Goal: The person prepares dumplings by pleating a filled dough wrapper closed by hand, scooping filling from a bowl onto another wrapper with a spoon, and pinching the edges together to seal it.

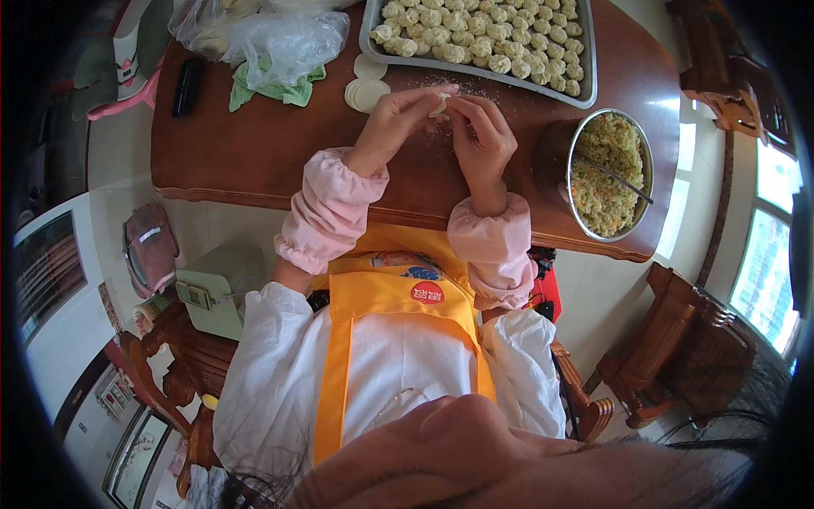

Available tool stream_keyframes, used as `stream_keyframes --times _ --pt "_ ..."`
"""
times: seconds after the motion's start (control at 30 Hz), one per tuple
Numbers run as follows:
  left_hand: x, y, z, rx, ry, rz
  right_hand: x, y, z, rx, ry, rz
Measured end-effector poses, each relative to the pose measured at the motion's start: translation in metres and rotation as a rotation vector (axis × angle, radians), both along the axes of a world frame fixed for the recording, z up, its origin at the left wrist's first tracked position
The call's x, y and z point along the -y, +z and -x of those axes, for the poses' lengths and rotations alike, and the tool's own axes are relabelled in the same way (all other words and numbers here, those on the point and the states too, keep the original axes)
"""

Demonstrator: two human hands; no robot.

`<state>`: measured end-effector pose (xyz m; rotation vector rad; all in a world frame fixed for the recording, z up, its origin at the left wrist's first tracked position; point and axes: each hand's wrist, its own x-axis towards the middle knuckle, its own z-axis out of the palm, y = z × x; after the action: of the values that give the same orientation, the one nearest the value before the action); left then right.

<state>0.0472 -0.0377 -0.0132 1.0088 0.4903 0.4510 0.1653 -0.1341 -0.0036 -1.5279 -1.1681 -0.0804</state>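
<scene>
Above the near part of the wooden table [254, 153], my left hand [397, 118] and my right hand [484, 130] meet at the fingertips. Between them they pinch a small pale dumpling [440, 105], its underside partly hidden by fingers. White flour is scattered on the wood around it. Just left of my left hand lies a stack of round dough wrappers [367, 95], with more wrappers [370, 67] behind. A metal tray [477, 69] filled with rows of pleated dumplings [496, 44] stands beyond my hands. Right of my right hand, a steel bowl [571, 184] holds chopped filling [607, 191] and a utensil handle [620, 181].
Clear plastic bags [286, 38] rest by a green cloth [276, 86] at the back left, near a black object [187, 88]. Wooden chairs [677, 356] stand around the table. A light green box [219, 286] is on the floor side at left.
</scene>
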Motion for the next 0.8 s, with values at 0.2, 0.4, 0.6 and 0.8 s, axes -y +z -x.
stream_keyframes --times 0.2,0.4,0.6,0.8 --pt "-0.002 -0.002 0.001 0.007 -0.003 0.063 0.000 0.004 0.002 -0.016 -0.003 0.038" --pt "-0.001 0.002 0.000 -0.003 0.028 0.069 -0.001 0.000 -0.001 0.034 0.035 0.012" --pt "-0.004 -0.003 0.002 0.042 -0.081 0.080 -0.002 0.000 -0.003 0.022 0.032 0.030" --pt "-0.001 0.005 0.000 0.087 -0.044 0.083 -0.001 0.001 -0.002 -0.053 0.009 0.032"
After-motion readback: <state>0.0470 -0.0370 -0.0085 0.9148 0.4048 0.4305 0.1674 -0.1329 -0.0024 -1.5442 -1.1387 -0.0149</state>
